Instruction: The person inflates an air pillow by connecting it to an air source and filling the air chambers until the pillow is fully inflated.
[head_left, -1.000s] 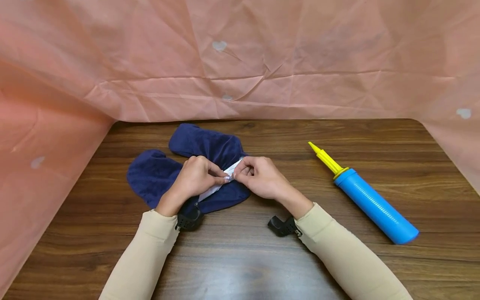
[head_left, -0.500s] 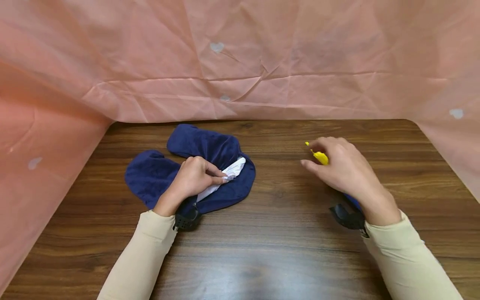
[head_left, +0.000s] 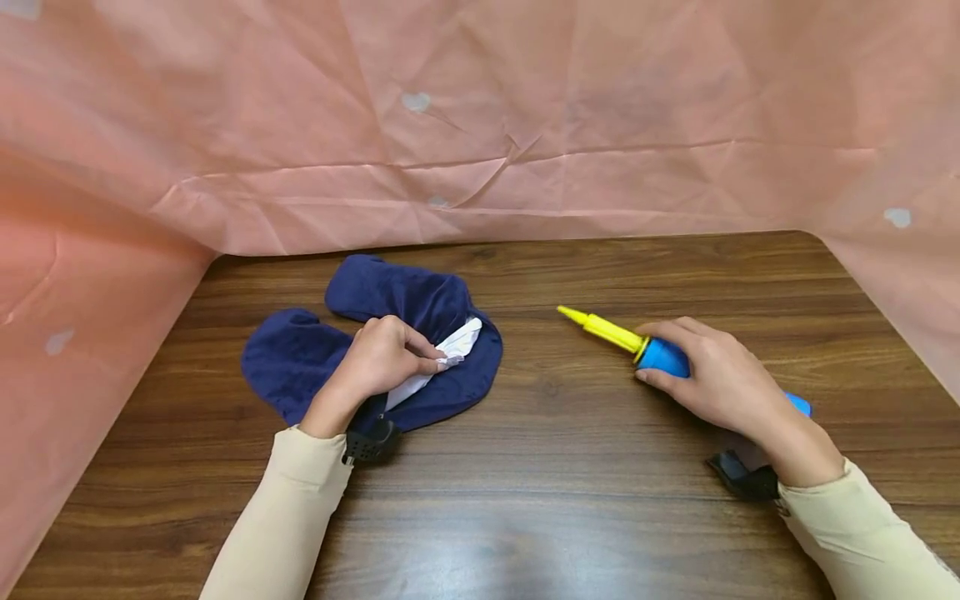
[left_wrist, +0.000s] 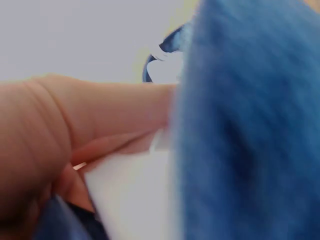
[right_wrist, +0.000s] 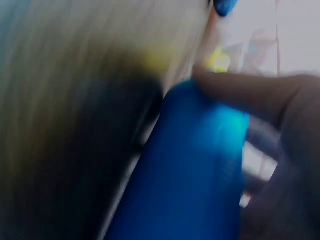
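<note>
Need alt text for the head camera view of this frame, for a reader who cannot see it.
A person's right hand grips a blue pump with a yellow nozzle, lying on a wooden table, while the left hand pinches a white flap on a flat navy blue fabric item. Creased pink sheeting surrounds the table.

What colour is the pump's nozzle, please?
Yellow; the nozzle shows best in the head view.
</note>
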